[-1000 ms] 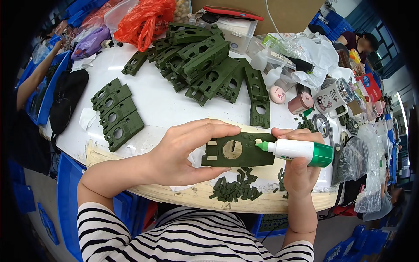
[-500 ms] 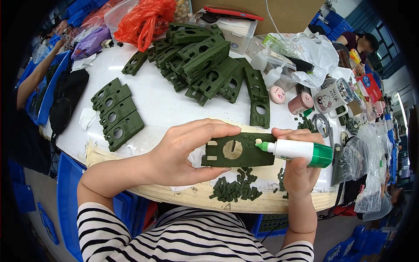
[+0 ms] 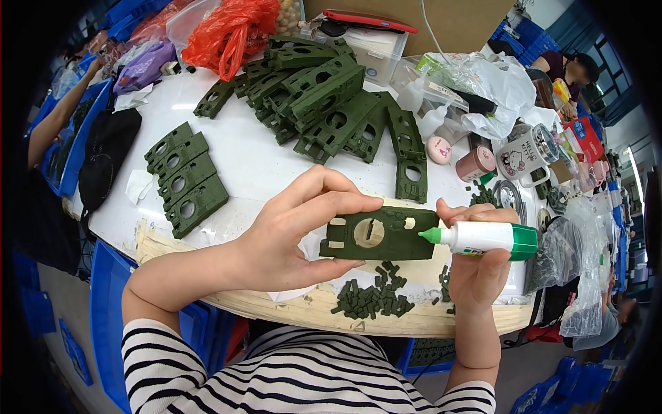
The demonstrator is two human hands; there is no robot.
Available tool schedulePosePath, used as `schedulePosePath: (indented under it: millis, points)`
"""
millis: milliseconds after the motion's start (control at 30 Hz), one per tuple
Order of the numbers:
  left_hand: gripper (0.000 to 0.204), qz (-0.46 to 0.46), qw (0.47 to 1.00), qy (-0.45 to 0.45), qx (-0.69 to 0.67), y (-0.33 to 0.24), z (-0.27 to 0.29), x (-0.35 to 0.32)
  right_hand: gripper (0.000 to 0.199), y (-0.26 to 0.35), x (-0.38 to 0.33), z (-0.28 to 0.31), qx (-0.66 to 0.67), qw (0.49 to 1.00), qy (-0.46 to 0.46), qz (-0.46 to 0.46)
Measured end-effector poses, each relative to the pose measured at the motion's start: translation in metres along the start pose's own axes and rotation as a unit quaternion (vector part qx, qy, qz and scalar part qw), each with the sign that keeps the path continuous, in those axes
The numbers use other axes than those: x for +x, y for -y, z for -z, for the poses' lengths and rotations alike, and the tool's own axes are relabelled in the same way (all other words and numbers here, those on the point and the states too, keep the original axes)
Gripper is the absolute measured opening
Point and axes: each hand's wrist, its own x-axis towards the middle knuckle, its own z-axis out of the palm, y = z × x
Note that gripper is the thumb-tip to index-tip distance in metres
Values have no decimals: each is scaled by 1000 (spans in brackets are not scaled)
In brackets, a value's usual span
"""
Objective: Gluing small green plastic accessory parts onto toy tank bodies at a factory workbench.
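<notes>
Between the thumb and fingers of my left hand [image 3: 303, 231] is a dark green plastic toy tank hull [image 3: 403, 241], with one round hole and several smaller openings. My right hand [image 3: 476, 276] grips a white glue bottle [image 3: 479, 238] with a green base and a green nozzle. The nozzle tip lies over the hull's right part, just below a small opening; whether it touches cannot be made out. Small dark green blocks [image 3: 372, 297] lie in a loose heap on the wooden edge just below the hull.
More green hulls stand in a row [image 3: 186, 179] at the left and in a large pile [image 3: 317, 96] at the back. Cups [image 3: 476, 163], clear plastic bags [image 3: 562, 238] and a box [image 3: 376, 58] crowd the right and back. Other people are at both sides.
The glue bottle has moved right and its nozzle has drawn away from the small opening. The left hand has shifted slightly, and the hull has risen a little.
</notes>
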Motion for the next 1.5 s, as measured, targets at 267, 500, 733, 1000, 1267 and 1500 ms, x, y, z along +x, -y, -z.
schedulePosePath:
  millis: [267, 500, 733, 1000, 1267, 1500]
  points:
    - [72, 151, 877, -82, -448, 15, -3, 2, 56, 0, -3, 4, 96, 992, 1, -86]
    - [70, 208, 793, 71, -569, 16, -14, 0, 58, 3, -2, 8, 73, 996, -24, -50]
    - [54, 205, 749, 159, -610, 17, -23, -7, 54, -4, -8, -7, 57, 995, 78, -27]
    - [52, 189, 747, 164, -616, 17, -25, -8, 53, -7, -14, -9, 60, 992, 102, -40]
    - [52, 186, 743, 162, -622, 15, -24, -6, 52, -9, -12, -8, -5, 993, 114, -10]
    - [57, 200, 742, 159, -619, 15, -24, -7, 53, -8, -12, -8, -16, 993, 115, -11]
